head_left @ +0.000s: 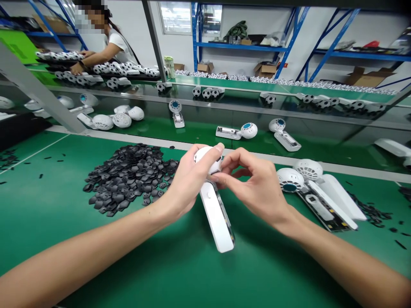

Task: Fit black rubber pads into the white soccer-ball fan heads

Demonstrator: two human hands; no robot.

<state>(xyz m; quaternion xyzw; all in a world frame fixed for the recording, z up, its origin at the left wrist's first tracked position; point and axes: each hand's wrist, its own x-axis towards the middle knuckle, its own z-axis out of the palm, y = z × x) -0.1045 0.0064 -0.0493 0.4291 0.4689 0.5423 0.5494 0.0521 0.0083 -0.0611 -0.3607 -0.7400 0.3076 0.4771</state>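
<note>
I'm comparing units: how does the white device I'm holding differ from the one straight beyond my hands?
The held device is gripped; the lying device rests untouched. The held device's handle points toward you, the lying device's leftward. Both are white with round heads.
</note>
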